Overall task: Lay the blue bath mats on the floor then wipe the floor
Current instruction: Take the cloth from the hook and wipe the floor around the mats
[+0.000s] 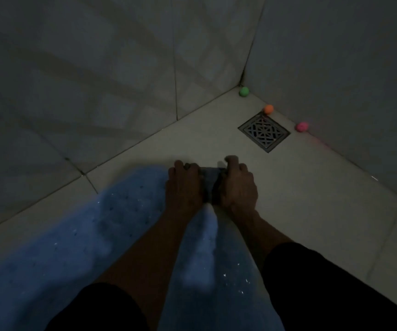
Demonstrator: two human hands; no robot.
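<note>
A dark cloth is gripped between the left hand and right hand, side by side, at the mat end on the floor.

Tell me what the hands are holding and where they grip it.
Both hands hold a folded grey cloth on the floor: the left hand at its left end, the right hand at its right end.

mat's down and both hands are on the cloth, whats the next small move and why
Probably push the dark cloth forward over the bare floor toward the drain. The left hand and right hand both grip it at the far end of the blue mat, with unwiped tile ahead.
</note>
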